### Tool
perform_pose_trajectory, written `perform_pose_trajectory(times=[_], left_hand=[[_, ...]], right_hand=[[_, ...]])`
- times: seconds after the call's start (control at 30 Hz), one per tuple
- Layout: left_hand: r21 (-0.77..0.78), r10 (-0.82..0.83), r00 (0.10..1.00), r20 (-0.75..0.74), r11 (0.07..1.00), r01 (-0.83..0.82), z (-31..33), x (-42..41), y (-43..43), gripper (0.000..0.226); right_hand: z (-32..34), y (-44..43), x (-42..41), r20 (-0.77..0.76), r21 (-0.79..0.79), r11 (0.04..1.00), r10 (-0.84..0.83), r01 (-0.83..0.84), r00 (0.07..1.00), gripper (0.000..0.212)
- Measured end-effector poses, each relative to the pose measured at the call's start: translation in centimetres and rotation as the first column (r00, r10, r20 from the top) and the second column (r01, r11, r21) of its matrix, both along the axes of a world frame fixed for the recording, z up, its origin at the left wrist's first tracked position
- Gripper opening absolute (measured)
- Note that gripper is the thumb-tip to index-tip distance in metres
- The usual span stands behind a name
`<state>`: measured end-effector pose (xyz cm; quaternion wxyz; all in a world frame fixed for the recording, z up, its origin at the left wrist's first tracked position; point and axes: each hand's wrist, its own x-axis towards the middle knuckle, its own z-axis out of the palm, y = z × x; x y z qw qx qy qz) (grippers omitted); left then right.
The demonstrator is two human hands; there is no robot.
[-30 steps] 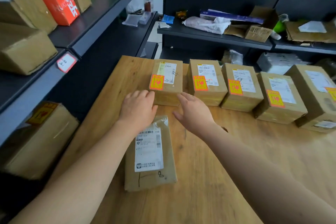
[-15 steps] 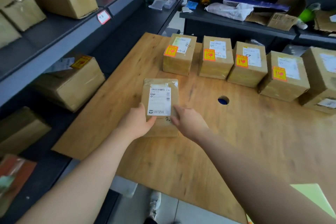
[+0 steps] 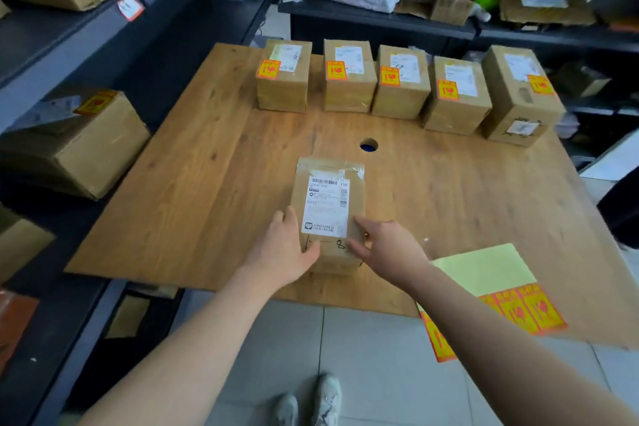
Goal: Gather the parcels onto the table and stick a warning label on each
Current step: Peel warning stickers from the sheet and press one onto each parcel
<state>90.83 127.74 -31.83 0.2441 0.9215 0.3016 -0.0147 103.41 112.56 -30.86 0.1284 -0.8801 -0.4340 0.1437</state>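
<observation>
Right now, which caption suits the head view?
Left hand and right hand rest on a parcel without warning label; five labelled parcels wait behind.

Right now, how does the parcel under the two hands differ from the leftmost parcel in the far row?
The near parcel carries only a white shipping label; the leftmost row parcel also has an orange warning label. The near parcel lies by the table's front edge under the left hand and right hand; the leftmost row parcel sits untouched at the far edge. The near parcel looks flatter than the leftmost row parcel. Both are brown.
</observation>
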Motion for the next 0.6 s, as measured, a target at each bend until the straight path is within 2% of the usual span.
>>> perform_pose_trajectory(times=[0.1, 0.2, 0.33, 0.5, 0.6], left_hand=[[0.024, -0.026, 1.0, -0.014, 0.999, 0.026, -0.1, -0.3, -0.9, 0.075], [0.167, -0.063, 0.997, -0.038, 0.984, 0.068, 0.4, -0.6, -1.6, 0.065], [0.325, -0.158, 0.985, 0.07, 0.937, 0.127, 1.4, -0.2, -4.0, 0.046], [0.324, -0.325, 0.924, 0.201, 0.912, 0.251, 1.8, 2.2, -10.4, 0.029], [0.31, -0.395, 0.911, 0.121, 0.886, 0.344, 0.1, 3.9, -14.6, 0.03]], right_hand=[[-0.2, -1.0, -0.8, 0.051, -0.02, 1.0, -0.018, 0.019, 0.999, 0.029], [-0.3, -2.1, -1.5, 0.061, -0.012, 1.0, -0.02, 0.021, 0.998, 0.035], [-0.1, -5.5, -0.9, 0.088, 0.001, 0.996, -0.092, 0.093, 0.992, 0.047], [-1.6, -13.3, 2.3, 0.03, -0.1, 0.966, -0.236, 0.237, 0.971, 0.051], [-3.4, -17.7, 4.2, 0.005, -0.219, 0.945, -0.25, 0.245, 0.968, 0.054]])
